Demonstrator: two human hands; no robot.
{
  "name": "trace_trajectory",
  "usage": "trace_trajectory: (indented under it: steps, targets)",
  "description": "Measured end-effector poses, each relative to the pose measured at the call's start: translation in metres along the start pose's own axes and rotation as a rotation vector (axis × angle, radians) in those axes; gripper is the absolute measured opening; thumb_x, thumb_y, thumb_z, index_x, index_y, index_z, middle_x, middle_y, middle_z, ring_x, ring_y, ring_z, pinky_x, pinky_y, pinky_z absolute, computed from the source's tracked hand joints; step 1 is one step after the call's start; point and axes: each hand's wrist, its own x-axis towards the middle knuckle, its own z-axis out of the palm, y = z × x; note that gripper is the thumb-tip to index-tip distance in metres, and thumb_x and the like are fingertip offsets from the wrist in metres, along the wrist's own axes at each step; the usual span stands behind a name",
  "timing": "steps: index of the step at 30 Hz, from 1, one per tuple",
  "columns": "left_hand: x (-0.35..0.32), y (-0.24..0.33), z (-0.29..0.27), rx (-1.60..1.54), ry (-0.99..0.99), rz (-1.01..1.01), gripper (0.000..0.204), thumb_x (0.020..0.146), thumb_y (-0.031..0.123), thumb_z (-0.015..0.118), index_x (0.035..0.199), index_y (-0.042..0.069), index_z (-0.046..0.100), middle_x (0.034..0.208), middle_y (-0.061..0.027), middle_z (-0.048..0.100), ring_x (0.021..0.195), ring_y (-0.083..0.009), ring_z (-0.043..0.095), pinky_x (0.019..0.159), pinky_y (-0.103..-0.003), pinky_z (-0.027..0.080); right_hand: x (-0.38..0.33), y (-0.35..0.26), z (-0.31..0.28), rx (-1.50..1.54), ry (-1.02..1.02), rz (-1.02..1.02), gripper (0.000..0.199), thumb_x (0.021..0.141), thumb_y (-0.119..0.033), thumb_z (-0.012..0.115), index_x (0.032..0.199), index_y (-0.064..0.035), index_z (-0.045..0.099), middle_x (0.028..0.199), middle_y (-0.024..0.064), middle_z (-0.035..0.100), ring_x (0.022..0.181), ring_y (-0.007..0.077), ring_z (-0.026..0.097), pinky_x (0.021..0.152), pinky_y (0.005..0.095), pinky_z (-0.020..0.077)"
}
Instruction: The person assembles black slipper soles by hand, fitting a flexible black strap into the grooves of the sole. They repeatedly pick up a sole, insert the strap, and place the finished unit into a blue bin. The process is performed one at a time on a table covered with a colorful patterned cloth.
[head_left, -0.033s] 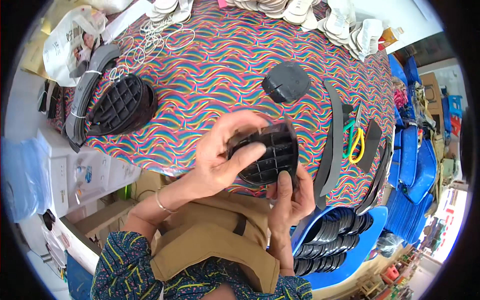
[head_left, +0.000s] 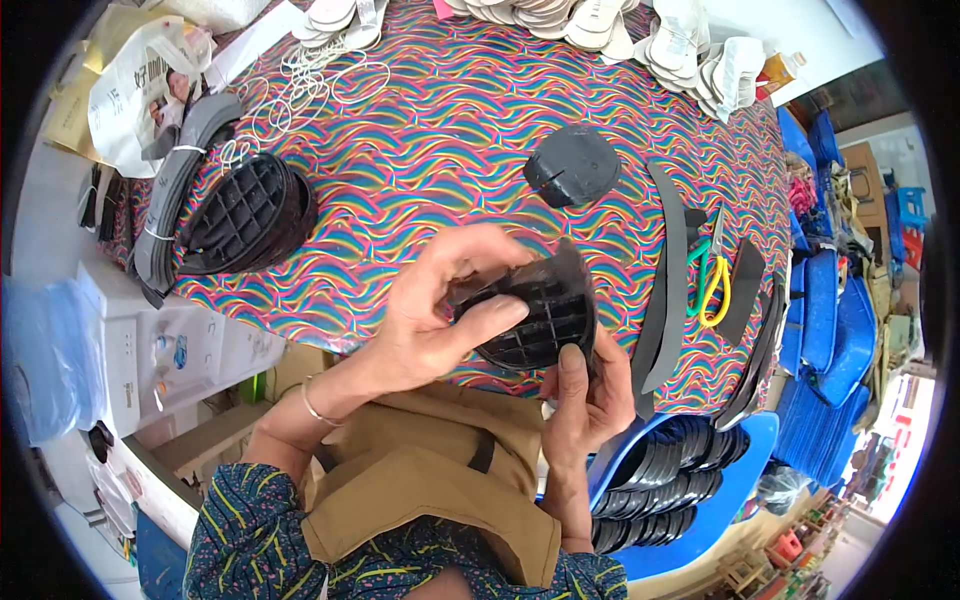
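Rainbow-swirl cloth covered the counter [head_left: 440,140], workshop clutter all round it. Both hands were up over the near edge, sharing one black ribbed heel piece [head_left: 535,315], grid side facing the camera. Left hand [head_left: 435,315]: grip clamped on the piece, thumb pressed across its ribbed face, fingers curled over the top edge onto a thin black strip lying along the rim. Right hand [head_left: 585,395]: grip also clamped on it, from below, thumb upright against the lower rim, fingers behind and hidden.

Around it:
- stack of the same ribbed pieces [head_left: 245,215] at counter left, well apart from the hands
- bundle of grey strips [head_left: 175,190] just left of that stack
- loose white elastic loops [head_left: 310,80] at the far left
- single dark heel piece, smooth side up [head_left: 572,165], beyond the hands
- long black strips [head_left: 670,280] to the right, with yellow-handled scissors [head_left: 715,280] beside them
- white soles [head_left: 600,20] heaped along the far edge
- blue tub [head_left: 740,490] of black pieces below the counter's right corner
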Motion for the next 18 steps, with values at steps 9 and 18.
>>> trace_trajectory:
  steps: [9, 18]
  targets:
    - [-0.006, 0.002, -0.075, -0.494, -0.250, -0.442, 0.021, 0.090, 0.017, 0.069, 0.102, 0.000, 0.071, 0.111, -0.0167, 0.069, 0.113, -0.0307, 0.062, 0.097, -0.043, 0.047, 0.011, -0.004, -0.014, -0.531, -0.316, -0.604, 0.048, 0.071, 0.013, 0.062, 0.118, 0.0034, 0.063, 0.103, 0.0224, 0.070, 0.088, 0.0360, 0.071, 0.077, 0.0385, 0.0568]
    - [-0.010, 0.021, -0.036, 0.559, -0.274, -0.338, 0.032, 0.078, 0.019, 0.083, 0.088, 0.006, 0.055, 0.080, -0.0030, 0.057, 0.078, -0.0151, 0.057, 0.069, -0.031, 0.045, 0.001, 0.025, -0.008, -0.692, -0.388, -0.766, 0.054, 0.066, 0.012, 0.061, 0.120, 0.0081, 0.059, 0.102, 0.0234, 0.068, 0.076, 0.0326, 0.068, 0.062, 0.0374, 0.0546]
